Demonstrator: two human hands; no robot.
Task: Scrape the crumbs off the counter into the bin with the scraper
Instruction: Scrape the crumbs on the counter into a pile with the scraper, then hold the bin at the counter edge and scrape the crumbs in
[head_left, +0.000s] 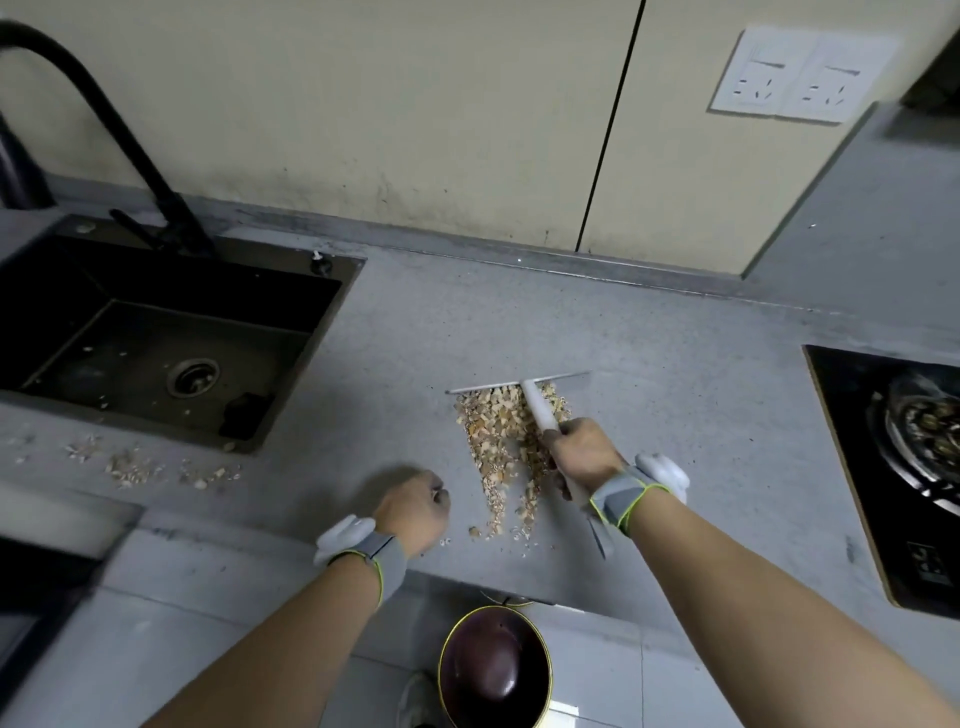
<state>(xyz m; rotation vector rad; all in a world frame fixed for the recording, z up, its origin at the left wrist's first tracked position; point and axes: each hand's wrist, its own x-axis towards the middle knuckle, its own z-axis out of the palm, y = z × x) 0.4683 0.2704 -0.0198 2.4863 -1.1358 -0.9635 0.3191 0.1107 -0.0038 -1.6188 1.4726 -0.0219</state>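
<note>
A pile of tan crumbs (501, 447) lies on the grey counter (649, 395), trailing toward the front edge. My right hand (584, 454) grips the white handle of the scraper (537, 408); its thin blade lies flat across the far side of the pile. My left hand (415, 506) rests as a fist on the counter, left of the crumbs, holding nothing. On the floor below the counter edge stands the round dark bin (493, 670) with a yellow rim, open side up. A second, thinner patch of crumbs (150, 467) lies in front of the sink.
A black sink (47, 270) with a black faucet (130, 150) is set in the counter at left. A black gas hob (852, 467) with a burner sits at right. Wall sockets (800, 78) are behind.
</note>
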